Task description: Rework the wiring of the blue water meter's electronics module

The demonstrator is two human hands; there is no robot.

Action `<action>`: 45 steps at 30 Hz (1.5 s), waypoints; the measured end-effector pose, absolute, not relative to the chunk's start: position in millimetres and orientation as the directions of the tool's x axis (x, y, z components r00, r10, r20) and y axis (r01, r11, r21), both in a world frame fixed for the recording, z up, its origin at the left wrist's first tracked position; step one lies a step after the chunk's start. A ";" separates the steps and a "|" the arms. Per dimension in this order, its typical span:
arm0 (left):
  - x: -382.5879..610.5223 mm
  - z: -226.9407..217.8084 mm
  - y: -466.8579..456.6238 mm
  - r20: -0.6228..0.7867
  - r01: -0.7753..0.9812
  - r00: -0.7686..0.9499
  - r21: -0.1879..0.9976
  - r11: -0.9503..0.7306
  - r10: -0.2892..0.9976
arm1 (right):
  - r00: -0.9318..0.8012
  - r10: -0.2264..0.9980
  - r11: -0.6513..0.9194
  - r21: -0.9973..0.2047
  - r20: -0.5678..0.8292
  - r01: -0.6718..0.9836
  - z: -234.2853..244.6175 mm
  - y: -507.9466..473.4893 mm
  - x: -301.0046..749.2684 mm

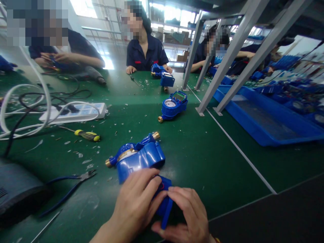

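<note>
Close to the front edge of the green table, a blue plastic housing (165, 184) sits between my two hands, a bit of red showing inside it. My left hand (138, 199) grips it from the left, thumb and fingers closed on its upper part. From the right, my right hand (188, 212) pinches a flat blue edge of the same piece. Just beyond my left hand lies a blue water meter (141, 155) on its side, with brass threaded ends. Farther off, another water meter (170, 105) shows its round dial and small display.
On the left are pliers (81, 177), a yellow-black screwdriver (87, 135), a white power strip (76, 113) with looping cables, and a dark grey machine (20, 192). Metal posts (225, 60) and a blue tray (265, 114) stand right. Several co-workers sit opposite.
</note>
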State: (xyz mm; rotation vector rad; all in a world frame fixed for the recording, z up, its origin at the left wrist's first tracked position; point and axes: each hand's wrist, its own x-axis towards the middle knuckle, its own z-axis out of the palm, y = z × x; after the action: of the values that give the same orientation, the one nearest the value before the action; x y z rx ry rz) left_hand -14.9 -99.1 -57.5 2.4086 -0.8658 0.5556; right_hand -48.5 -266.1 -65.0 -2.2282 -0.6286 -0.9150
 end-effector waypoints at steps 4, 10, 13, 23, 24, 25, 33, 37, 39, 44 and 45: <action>-19.6 -74.9 -103.4 0.701 -0.719 0.582 0.206 -0.663 -0.413 | 0.620 0.183 -0.652 -0.378 0.763 0.657 -61.9 -263.5 -47.2; -26.2 -80.6 -107.6 0.720 -0.691 0.627 0.336 -0.640 -0.299 | 0.627 0.170 -0.608 -0.420 0.760 0.674 -62.4 -259.6 -46.8; -26.1 -77.1 -107.2 0.673 -0.656 0.683 0.396 -0.643 -0.283 | 0.630 0.166 -0.588 -0.437 0.758 0.681 -64.2 -256.5 -46.5; -19.5 -72.1 -89.5 0.476 -0.539 0.834 0.592 -0.599 -0.279 | 0.649 0.216 -0.637 -0.398 0.730 0.660 -67.2 -259.8 -43.4; -19.0 -71.7 -87.2 0.490 -0.557 0.821 0.568 -0.607 -0.295 | 0.651 0.229 -0.648 -0.386 0.724 0.657 -68.4 -261.3 -43.3; -19.2 -71.8 -85.3 0.511 -0.578 0.802 0.537 -0.615 -0.308 | 0.655 0.242 -0.652 -0.380 0.715 0.656 -69.8 -262.8 -43.5; -34.6 -83.4 -79.9 0.569 -0.646 0.744 0.478 -0.595 -0.350 | 0.917 0.193 -0.376 -0.837 0.349 0.398 -94.3 -271.3 -52.5; -36.2 -83.8 -78.9 0.546 -0.636 0.770 0.618 -0.463 -0.329 | 0.941 0.338 -0.069 -0.997 -0.001 0.023 -102.0 -271.6 -52.4; -36.4 -83.6 -77.0 0.525 -0.617 0.787 0.678 -0.400 -0.324 | 0.901 0.421 0.066 -0.988 -0.102 -0.142 -100.1 -269.2 -50.0; -39.7 -85.4 -68.8 0.506 -0.602 0.794 0.732 -0.318 -0.338 | 0.834 0.521 0.162 -0.939 -0.180 -0.304 -90.6 -261.7 -42.9; -40.5 -85.8 -67.4 0.500 -0.597 0.797 0.739 -0.313 -0.340 | 0.836 0.515 0.139 -0.944 -0.188 -0.298 -89.6 -260.9 -41.9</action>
State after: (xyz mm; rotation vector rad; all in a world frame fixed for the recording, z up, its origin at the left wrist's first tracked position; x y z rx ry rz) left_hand -40.5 -67.4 -85.8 1.9284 -0.7053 0.3050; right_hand -41.9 -260.9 -89.6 -1.3056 -0.1989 0.5934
